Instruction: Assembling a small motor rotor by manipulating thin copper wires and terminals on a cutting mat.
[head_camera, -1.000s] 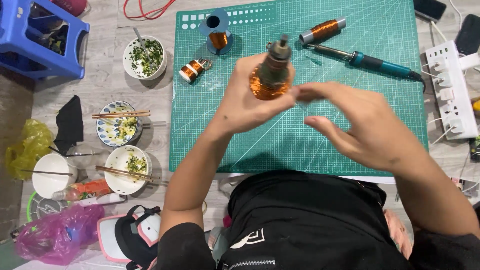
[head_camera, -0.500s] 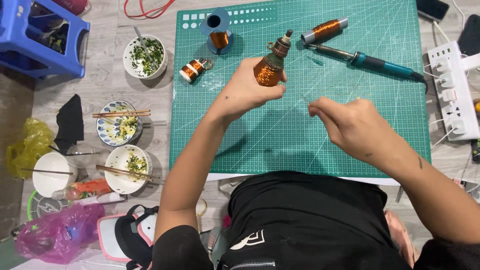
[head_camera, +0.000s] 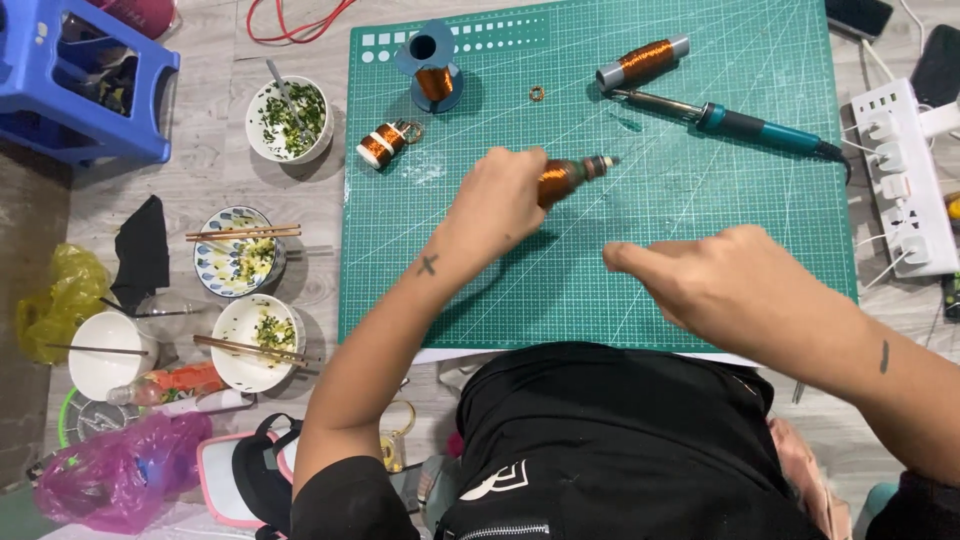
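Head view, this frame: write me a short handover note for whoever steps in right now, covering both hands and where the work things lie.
Left hand: closed around a small copper-wound coil on a dark shaft, held low over the green cutting mat, shaft tip pointing right.
Right hand: over the mat's right half, fingers pinched; whether it holds fine wire cannot be told.
On the mat: teal-handled soldering iron, grey-capped copper wire spool, blue bobbin of copper wire, short copper coil at the left edge.
Done: the coil carries windings. Left: cannot tell.
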